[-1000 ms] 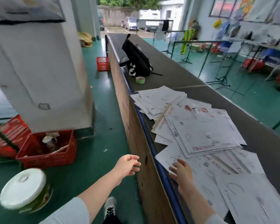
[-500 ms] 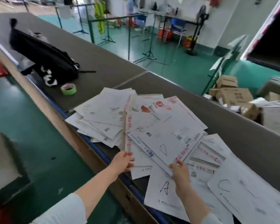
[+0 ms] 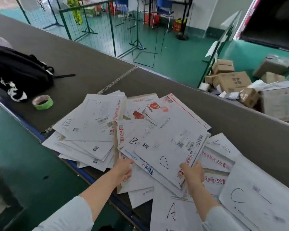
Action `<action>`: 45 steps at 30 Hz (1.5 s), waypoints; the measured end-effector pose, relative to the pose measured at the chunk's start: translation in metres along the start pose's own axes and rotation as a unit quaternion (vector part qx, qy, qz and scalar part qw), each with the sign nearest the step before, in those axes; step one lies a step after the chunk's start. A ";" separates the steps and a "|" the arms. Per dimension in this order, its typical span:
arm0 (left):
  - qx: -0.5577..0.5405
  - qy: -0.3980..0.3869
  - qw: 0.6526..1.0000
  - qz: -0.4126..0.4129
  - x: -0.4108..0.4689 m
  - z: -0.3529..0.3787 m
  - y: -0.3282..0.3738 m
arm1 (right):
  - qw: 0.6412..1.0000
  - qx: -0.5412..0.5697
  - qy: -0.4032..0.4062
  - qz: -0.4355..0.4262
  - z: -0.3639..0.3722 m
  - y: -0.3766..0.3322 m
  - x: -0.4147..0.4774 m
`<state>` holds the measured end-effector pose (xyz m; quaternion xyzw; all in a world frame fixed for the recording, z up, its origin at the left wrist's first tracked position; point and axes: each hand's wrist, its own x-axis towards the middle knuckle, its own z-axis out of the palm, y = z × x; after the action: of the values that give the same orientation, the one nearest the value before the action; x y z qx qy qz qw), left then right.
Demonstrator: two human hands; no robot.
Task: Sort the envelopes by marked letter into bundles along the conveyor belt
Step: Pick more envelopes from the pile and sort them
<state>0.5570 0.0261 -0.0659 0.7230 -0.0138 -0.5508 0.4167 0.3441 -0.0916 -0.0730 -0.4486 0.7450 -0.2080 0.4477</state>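
We hold a skewed stack of flat, white, rectangular paper envelopes (image 3: 170, 144), the top one marked D, on the dark matte belt (image 3: 90, 64), one corner pointing at us. Our left hand (image 3: 124, 170) grips its 8 o'clock edge and our right hand (image 3: 193, 172) clutches the near corner, both forearms reaching forward. The B pile (image 3: 90, 127) lies at 10 o'clock.

- The left hand (image 3: 123, 170) and right hand (image 3: 193, 172) grip the stack of envelopes (image 3: 165, 147), with their lower fingers hidden beneath it.
- Letters on the covered envelopes cannot be seen.
- The bottom edge cuts off the envelope marked A (image 3: 172, 212) and the envelope marked C (image 3: 257, 202).
- The left edge crops the backpack (image 3: 15, 74).
- The printed labels are too small to read.
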 end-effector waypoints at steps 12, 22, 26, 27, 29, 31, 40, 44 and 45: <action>-0.013 -0.068 0.998 -0.012 0.047 -0.013 0.025 | 0.981 0.159 -0.033 0.108 0.053 -0.016 0.026; -0.146 -0.133 0.980 -0.018 0.066 -0.002 0.044 | 0.986 0.111 -0.018 0.127 0.071 -0.024 0.018; -0.126 -0.124 0.982 -0.064 0.074 0.010 0.048 | 0.997 0.030 -0.027 0.070 0.073 -0.026 -0.006; -0.107 -0.118 0.986 -0.058 0.074 0.011 0.049 | 0.997 0.037 -0.028 0.068 0.072 -0.026 -0.008; -0.078 -0.108 0.990 -0.040 0.076 0.009 0.051 | 0.992 0.084 -0.038 0.089 0.070 -0.026 -0.009; -0.059 -0.121 0.991 -0.022 0.074 0.002 0.057 | 0.984 0.135 -0.049 0.104 0.067 -0.027 -0.010; 0.080 -0.228 0.970 0.032 0.060 -0.046 0.061 | 0.930 0.336 -0.030 0.144 0.084 -0.045 -0.017; 0.116 -0.190 0.973 0.059 0.059 -0.064 0.071 | 0.979 0.196 0.001 0.051 0.067 -0.045 -0.026; 0.112 -0.148 0.980 0.075 0.063 -0.069 0.073 | 0.991 0.133 0.007 0.022 0.060 -0.043 -0.029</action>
<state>0.6692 -0.0112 -0.0667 0.6724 -0.1910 -0.6138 0.3668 0.4216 -0.0835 -0.0589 -0.3673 0.7236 -0.2985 0.5023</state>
